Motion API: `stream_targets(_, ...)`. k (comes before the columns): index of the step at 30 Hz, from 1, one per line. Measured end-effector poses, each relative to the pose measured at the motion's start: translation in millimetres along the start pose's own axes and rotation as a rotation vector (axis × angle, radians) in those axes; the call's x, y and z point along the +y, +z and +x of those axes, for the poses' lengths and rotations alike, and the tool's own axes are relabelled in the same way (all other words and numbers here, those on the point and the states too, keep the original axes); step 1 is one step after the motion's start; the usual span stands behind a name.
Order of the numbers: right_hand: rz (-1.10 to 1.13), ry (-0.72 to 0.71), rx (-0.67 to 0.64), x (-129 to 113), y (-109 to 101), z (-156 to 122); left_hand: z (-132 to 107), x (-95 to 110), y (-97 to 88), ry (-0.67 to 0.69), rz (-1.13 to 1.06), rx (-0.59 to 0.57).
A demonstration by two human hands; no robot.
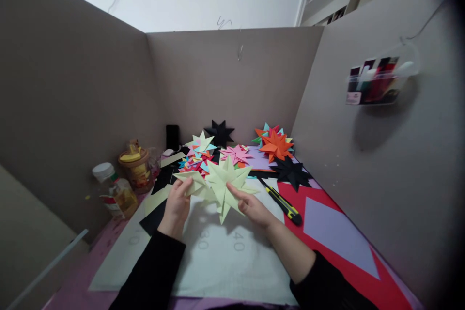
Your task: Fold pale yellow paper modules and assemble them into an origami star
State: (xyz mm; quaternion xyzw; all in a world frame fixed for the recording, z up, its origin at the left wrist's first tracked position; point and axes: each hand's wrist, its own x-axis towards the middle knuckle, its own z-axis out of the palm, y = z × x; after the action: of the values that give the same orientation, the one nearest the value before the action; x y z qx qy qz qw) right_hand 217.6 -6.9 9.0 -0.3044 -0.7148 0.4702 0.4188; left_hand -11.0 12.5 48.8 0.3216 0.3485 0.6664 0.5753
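Observation:
A pale yellow-green folded paper star (pixel 223 181) is held up above the white mat. My right hand (pixel 252 207) grips it from the lower right, the index finger lying on the star's centre. Between the thumb and fingers of my left hand (pixel 178 206) is a folded paper piece (pixel 192 182) of the same colour. This piece meets the star's left side; whether the two are joined I cannot tell. Behind them lie a pink paper star (pixel 237 154) and a heap of small coloured folded pieces (pixel 194 163).
A yellow-black utility knife (pixel 281 202) lies right of the star, by red paper (pixel 337 256) and a lilac sheet (pixel 336 232). Orange (pixel 276 146) and black (pixel 291 172) stars sit behind. Left stand a white-capped bottle (pixel 114 191) and brown tub (pixel 137 169). Grey panels (pixel 232 77) surround the table.

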Motion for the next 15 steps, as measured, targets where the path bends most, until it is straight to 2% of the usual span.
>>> stream_targets(2, -0.033, -0.014, 0.024, -1, -4, 0, 0, 3, -1.9, -0.001, 0.002, 0.033)
stream_targets(7, -0.075, -0.021, 0.036, -6, -4, -2, -11, -10, 5.8, -0.114, 0.198, -0.127)
stream_targets(10, -0.097, -0.036, 0.042, -10, -2, -3, -13, -20, 8.0, -0.147, 0.304, -0.118)
stream_targets(15, -0.089, -0.038, 0.052, -13, -3, -4, -9, -21, 5.0, -0.103, 0.343, -0.078)
